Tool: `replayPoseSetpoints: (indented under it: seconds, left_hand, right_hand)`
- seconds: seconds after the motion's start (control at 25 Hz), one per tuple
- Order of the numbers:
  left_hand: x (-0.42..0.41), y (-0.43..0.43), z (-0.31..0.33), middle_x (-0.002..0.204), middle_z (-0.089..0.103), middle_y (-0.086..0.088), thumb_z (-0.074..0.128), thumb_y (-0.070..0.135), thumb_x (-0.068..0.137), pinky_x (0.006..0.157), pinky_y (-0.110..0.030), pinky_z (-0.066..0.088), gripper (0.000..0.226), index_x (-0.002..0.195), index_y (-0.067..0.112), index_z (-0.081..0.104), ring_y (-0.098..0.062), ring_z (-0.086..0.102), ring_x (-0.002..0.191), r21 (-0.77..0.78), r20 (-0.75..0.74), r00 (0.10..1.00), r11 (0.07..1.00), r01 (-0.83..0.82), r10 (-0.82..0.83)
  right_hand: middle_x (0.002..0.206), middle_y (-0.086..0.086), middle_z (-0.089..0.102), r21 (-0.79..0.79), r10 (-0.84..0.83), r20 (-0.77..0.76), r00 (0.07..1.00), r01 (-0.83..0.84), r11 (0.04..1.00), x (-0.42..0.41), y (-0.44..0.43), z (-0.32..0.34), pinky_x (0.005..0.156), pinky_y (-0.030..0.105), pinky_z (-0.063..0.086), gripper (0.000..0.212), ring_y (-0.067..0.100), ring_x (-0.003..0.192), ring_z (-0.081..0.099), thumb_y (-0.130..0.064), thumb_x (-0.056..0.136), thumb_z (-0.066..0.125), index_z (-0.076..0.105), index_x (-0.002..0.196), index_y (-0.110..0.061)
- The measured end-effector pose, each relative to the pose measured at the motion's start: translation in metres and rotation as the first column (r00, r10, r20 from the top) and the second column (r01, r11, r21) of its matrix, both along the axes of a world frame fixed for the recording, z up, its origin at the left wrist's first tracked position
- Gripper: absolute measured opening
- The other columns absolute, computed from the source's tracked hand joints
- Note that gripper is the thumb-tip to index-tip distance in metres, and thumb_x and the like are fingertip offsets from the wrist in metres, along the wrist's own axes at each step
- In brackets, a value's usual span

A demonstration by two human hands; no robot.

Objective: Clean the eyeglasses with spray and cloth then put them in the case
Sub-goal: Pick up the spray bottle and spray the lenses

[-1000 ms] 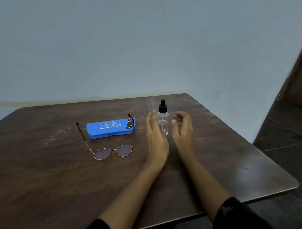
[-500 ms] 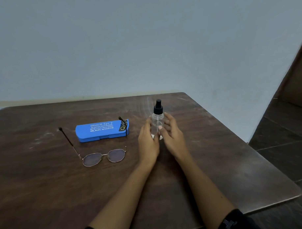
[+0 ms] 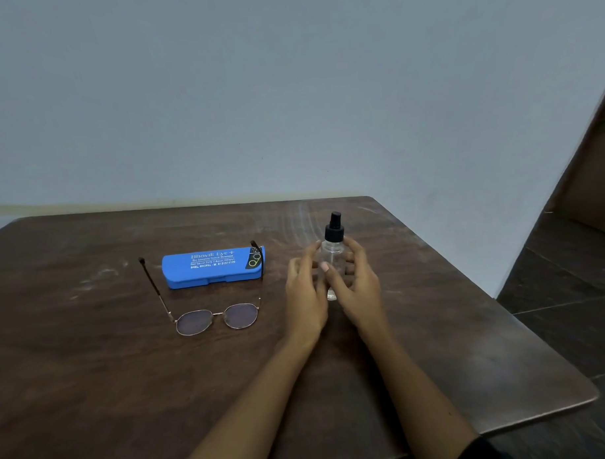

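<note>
You are working the first step: getting hold of the spray bottle [image 3: 333,259], which is standing upright on the table [image 3: 93,374] toward the right side, black pump on top. Your right hand [image 3: 356,285] is curling round the clear body, fingers bent and loosely spread, thumb across the front. Your left hand [image 3: 305,291] is sitting just beside the bottle on its left, fingers parted and half-curled. Whether either hand is actually gripping or only touching, you cannot tell from here (the clear plastic and the overlapping fingers are muddying it).

The eyeglasses [image 3: 216,318] are lying left of your hands, arms unfolded and pointing away from you, lenses nearest you. The blue case [image 3: 213,266] is sitting shut behind them, its right end touching or overlapping one temple arm. No cloth is showing anywhere in view.

Nothing is cleaned yet, so you are at the very start. Next you are probably needing one firm hand on the bottle to lift it, nozzle aimed at the lenses, and the other hand freeing up for the frames. Keep the bottle from tipping.
</note>
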State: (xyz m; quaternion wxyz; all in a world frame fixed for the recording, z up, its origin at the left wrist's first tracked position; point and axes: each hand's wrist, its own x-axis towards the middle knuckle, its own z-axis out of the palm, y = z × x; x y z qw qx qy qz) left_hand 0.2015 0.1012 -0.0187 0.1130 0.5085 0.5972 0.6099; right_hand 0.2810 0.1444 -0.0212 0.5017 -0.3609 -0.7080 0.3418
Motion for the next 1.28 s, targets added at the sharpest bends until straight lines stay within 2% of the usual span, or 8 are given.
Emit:
replayPoseSetpoints:
  seconds: [0.24, 0.4, 0.64, 0.8, 0.88, 1.0, 1.12, 1.28]
  left_hand:
    - [0.007, -0.027, 0.005, 0.101, 0.049, -0.002, 0.052, -0.001, 0.084, 0.082, -0.034, 0.053, 0.046, 0.122, 0.025, 0.051, -0.018, 0.062, 0.088, 0.04, -0.035, 0.999, 0.999, 0.027, -0.025]
    - [-0.001, -0.051, 0.005, 0.1, 0.056, -0.002, 0.056, 0.005, 0.084, 0.072, -0.022, 0.053, 0.041, 0.12, 0.025, 0.053, -0.014, 0.062, 0.084, 0.038, -0.053, 0.997, 0.998, 0.054, -0.052]
    - [-0.026, -0.088, 0.002, 0.108, 0.06, -0.008, 0.06, -0.001, 0.078, 0.07, -0.017, 0.052, 0.039, 0.113, 0.015, 0.055, -0.01, 0.062, 0.082, -0.032, -0.05, 0.993, 0.994, 0.106, -0.108]
    - [-0.055, -0.117, -0.001, 0.087, 0.064, 0.005, 0.065, 0.017, 0.078, 0.07, -0.026, 0.051, 0.022, 0.099, 0.022, 0.059, -0.002, 0.056, 0.065, -0.098, -0.088, 0.996, 0.995, -0.011, 0.002]
    - [-0.07, -0.131, -0.003, 0.073, 0.063, 0.007, 0.064, 0.027, 0.08, 0.067, -0.034, 0.05, 0.007, 0.083, 0.023, 0.059, -0.01, 0.057, 0.062, -0.113, -0.065, 0.991, 0.986, -0.12, 0.113]
    - [-0.092, -0.149, -0.001, 0.064, 0.056, 0.006, 0.064, 0.028, 0.08, 0.063, -0.031, 0.041, 0.017, 0.074, 0.015, 0.054, -0.018, 0.053, 0.062, -0.125, -0.003, 0.933, 0.926, -0.357, 0.36]
    - [-0.119, -0.154, 0.003, 0.077, 0.053, 0.001, 0.067, 0.023, 0.078, 0.063, -0.027, 0.034, 0.025, 0.089, 0.013, 0.047, -0.021, 0.051, 0.073, -0.138, 0.053, 0.887, 0.883, -0.448, 0.459]
    - [-0.152, -0.143, 0.003, 0.109, 0.047, -0.003, 0.07, 0.017, 0.076, 0.062, -0.021, 0.037, 0.049, 0.118, 0.009, 0.046, -0.016, 0.053, 0.074, -0.305, -0.083, 0.947, 0.897, -0.319, 0.309]
  right_hand:
    - [0.125, 0.003, 0.055, 0.086, -0.041, 0.056, 0.998, 0.036, 0.996, 0.001, -0.017, 0.007, 0.086, 0.036, 0.05, 0.067, 0.016, 0.109, 0.056, -0.04, 0.079, 0.055, 0.032, 0.139, -0.021]
    - [0.137, -0.002, 0.049, 0.108, -0.05, 0.035, 0.998, 0.046, 0.993, -0.001, -0.044, 0.008, 0.089, 0.044, 0.05, 0.073, 0.017, 0.115, 0.055, -0.047, 0.078, 0.052, 0.009, 0.136, -0.054]
    - [0.12, 0.0, 0.058, 0.177, 0.019, 0.001, 1.0, -0.019, 0.984, -0.014, -0.071, 0.013, 0.071, 0.048, 0.054, 0.08, 0.019, 0.086, 0.063, -0.039, 0.07, 0.051, 0.009, 0.135, -0.057]
    - [0.089, -0.003, 0.06, 0.231, 0.135, -0.051, 0.99, -0.12, 0.966, -0.03, -0.09, 0.012, 0.065, 0.031, 0.053, 0.082, 0.013, 0.067, 0.057, -0.028, 0.067, 0.049, 0.013, 0.136, -0.055]
    - [0.088, 0.001, 0.059, 0.257, 0.193, -0.06, 0.979, -0.171, 0.951, -0.039, -0.094, 0.01, 0.067, 0.024, 0.049, 0.083, 0.013, 0.067, 0.056, -0.023, 0.067, 0.049, 0.016, 0.135, -0.054]
    - [0.089, 0.003, 0.061, 0.286, 0.229, -0.038, 0.973, -0.209, 0.935, -0.049, -0.104, 0.01, 0.066, 0.014, 0.045, 0.079, 0.009, 0.065, 0.055, -0.017, 0.067, 0.05, 0.026, 0.137, -0.045]
    - [0.1, -0.015, 0.06, 0.265, 0.263, -0.033, 0.964, -0.245, 0.933, -0.056, -0.109, 0.014, 0.067, 0.003, 0.041, 0.068, -0.009, 0.071, 0.056, -0.013, 0.072, 0.055, 0.033, 0.132, -0.037]
    - [0.112, -0.027, 0.049, 0.22, 0.269, 0.008, 0.963, -0.264, 0.939, -0.062, -0.106, 0.017, 0.075, 0.003, 0.045, 0.065, -0.015, 0.088, 0.056, -0.01, 0.081, 0.067, 0.034, 0.128, -0.04]
